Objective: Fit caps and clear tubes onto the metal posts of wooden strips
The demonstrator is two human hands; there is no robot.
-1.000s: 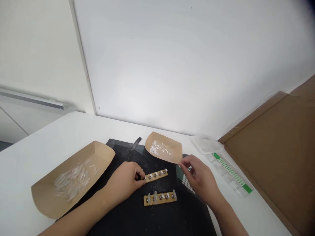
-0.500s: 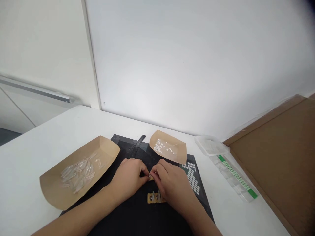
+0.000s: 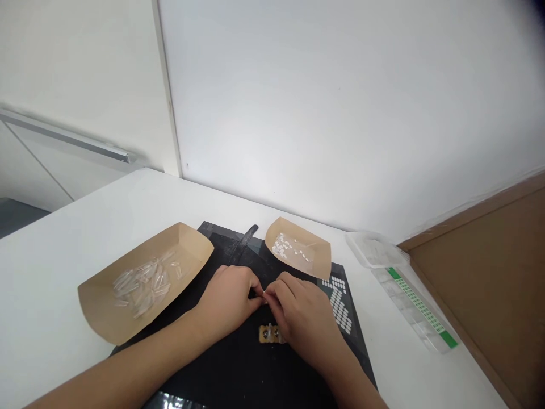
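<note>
My left hand (image 3: 233, 292) and my right hand (image 3: 300, 307) meet fingertip to fingertip over a black mat (image 3: 238, 363). Both are pinched closed around something tiny and pale, mostly covered by the fingers. Just below my right hand lies a small tan block (image 3: 268, 334) with round metallic spots and clear pieces standing on it; its right end is hidden by the hand. White oval stickers (image 3: 340, 309) lie in rows on the mat to the right of my right hand.
A large brown paper tray (image 3: 97, 284) with clear plastic pieces stands at left. A smaller paper tray (image 3: 321, 258) holds white bits. Between them lies a dark slim tool (image 3: 244, 243). At right are a clear plastic box (image 3: 374, 250) and a green-and-white strip (image 3: 417, 307).
The view has shifted slightly, so everything sits a little higher and to the right. My fingertips have drawn closer together, and less of the small thing between them shows.
</note>
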